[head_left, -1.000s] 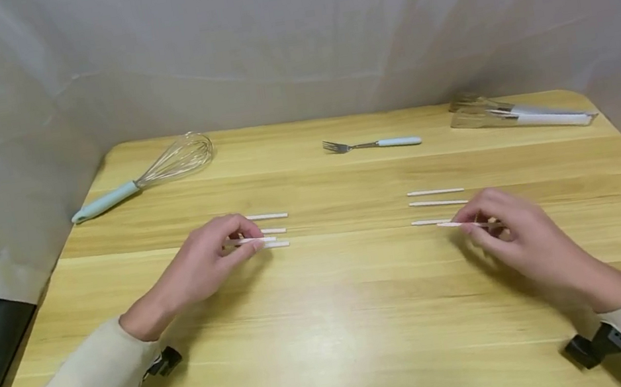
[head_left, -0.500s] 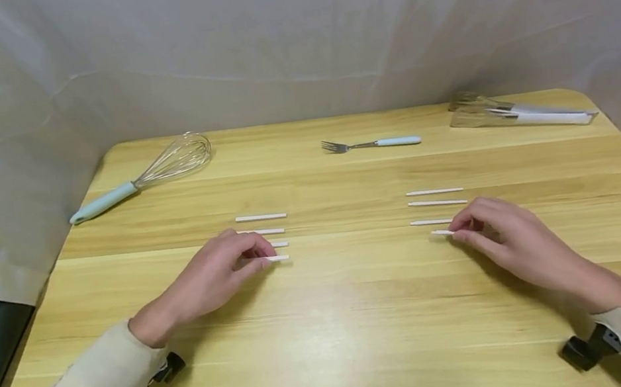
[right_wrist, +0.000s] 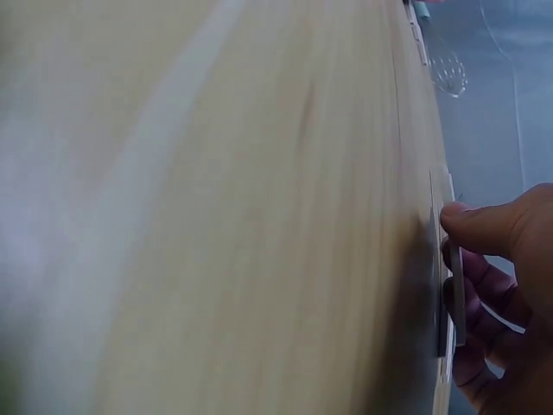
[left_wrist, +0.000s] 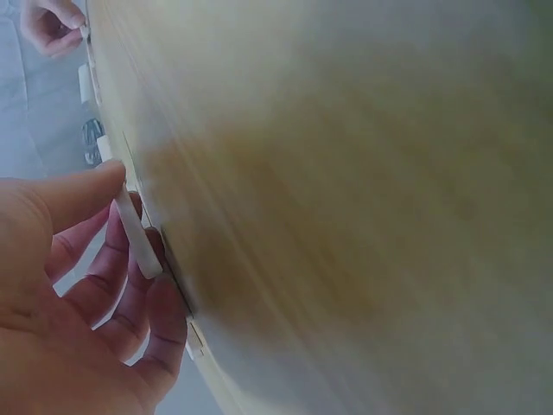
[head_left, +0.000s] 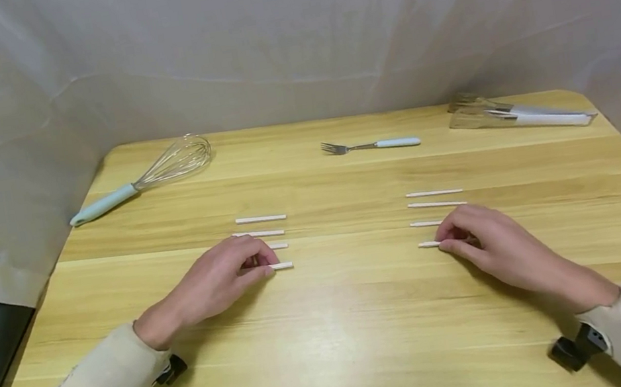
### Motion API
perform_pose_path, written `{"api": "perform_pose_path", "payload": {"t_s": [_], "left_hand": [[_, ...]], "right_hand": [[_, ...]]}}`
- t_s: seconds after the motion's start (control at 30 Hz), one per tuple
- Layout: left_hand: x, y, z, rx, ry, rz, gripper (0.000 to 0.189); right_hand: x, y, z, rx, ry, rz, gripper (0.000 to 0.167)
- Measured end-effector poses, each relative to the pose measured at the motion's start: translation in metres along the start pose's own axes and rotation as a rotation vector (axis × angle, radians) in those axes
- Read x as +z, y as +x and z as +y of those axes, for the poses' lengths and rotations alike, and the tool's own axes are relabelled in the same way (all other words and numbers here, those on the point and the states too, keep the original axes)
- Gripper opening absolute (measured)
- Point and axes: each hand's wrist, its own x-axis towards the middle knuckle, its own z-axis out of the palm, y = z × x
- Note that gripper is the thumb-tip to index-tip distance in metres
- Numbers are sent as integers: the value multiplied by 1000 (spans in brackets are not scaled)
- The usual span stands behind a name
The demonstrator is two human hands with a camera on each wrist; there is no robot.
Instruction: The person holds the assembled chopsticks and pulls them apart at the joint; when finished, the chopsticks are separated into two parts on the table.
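Observation:
My left hand point(head_left: 216, 278) pinches a slim white stick point(head_left: 282, 266) between thumb and fingers, low over the wooden table; the left wrist view shows that stick point(left_wrist: 141, 242) running along the fingers. Beyond it lie three similar sticks in a column, the farthest one point(head_left: 261, 218) in full sight and the nearest partly behind the hand. My right hand point(head_left: 496, 246) pinches another white stick point(head_left: 428, 245), mostly covered by the fingers. Three more thin sticks with narrowed ends lie past that hand, the farthest stick point(head_left: 434, 192) fully visible.
Along the back of the table point(head_left: 330, 324) lie a whisk point(head_left: 163, 172) at left, a fork point(head_left: 372, 144) in the middle and a utensil in clear wrapping point(head_left: 521, 113) at right. A pale grey curtain point(head_left: 287, 36) hangs behind.
Both hands have come nearer the front edge with their sticks, lowering them in front of the two columns. The right hand has also shifted left. The lying sticks stay put.

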Motion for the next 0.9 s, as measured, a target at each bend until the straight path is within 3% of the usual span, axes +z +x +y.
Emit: {"api": "perform_pose_path", "payload": {"t_s": [0.63,0.9], "left_hand": [[3,6,2,-10,53,4,10],[2,7,2,-18,44,-1,10]], "right_hand": [[3,1,-2,-1,-30,0,17],[-3,-4,2,36,19,12,12]]}}
